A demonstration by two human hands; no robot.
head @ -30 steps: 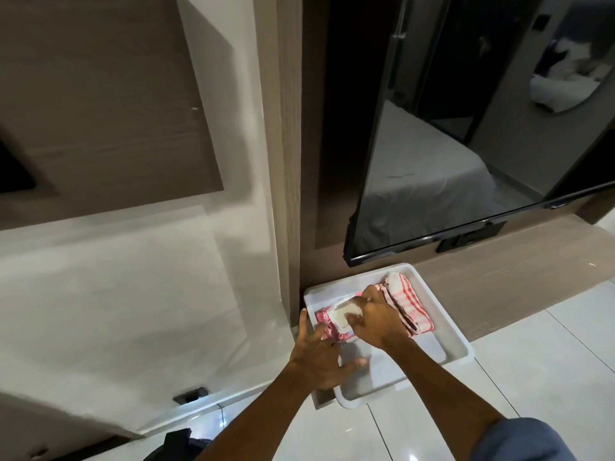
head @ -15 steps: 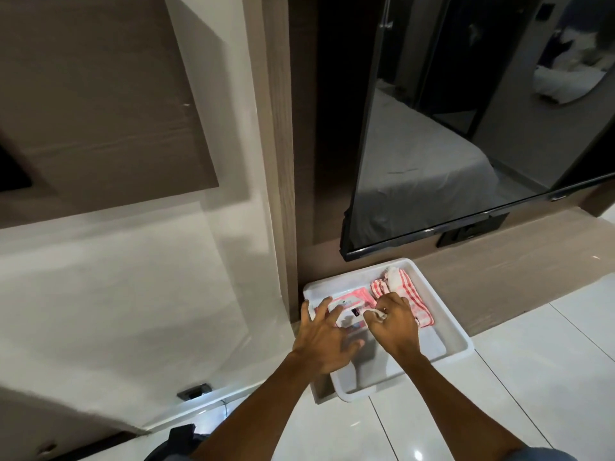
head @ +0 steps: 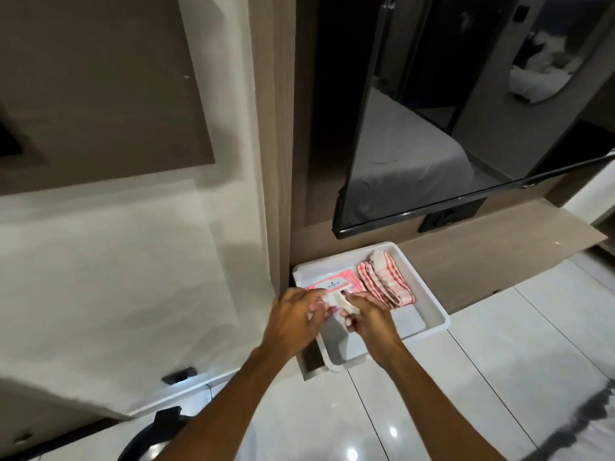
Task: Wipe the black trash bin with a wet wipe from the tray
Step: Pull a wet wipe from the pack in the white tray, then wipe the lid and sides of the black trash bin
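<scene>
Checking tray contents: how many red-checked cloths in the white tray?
1. The folded red-and-white checked cloth lies at the white plastic tray's far right, beside the pink wipes pack. More could hide underneath.

Hands (both) on wipe

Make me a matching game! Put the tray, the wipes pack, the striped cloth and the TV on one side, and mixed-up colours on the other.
Things:
1. tray
2. wipes pack
3. striped cloth
4. TV

Colours:
A. red and white
B. black
C. white
D. pink

Pairs: 1-C, 2-D, 3-A, 4-B
</scene>
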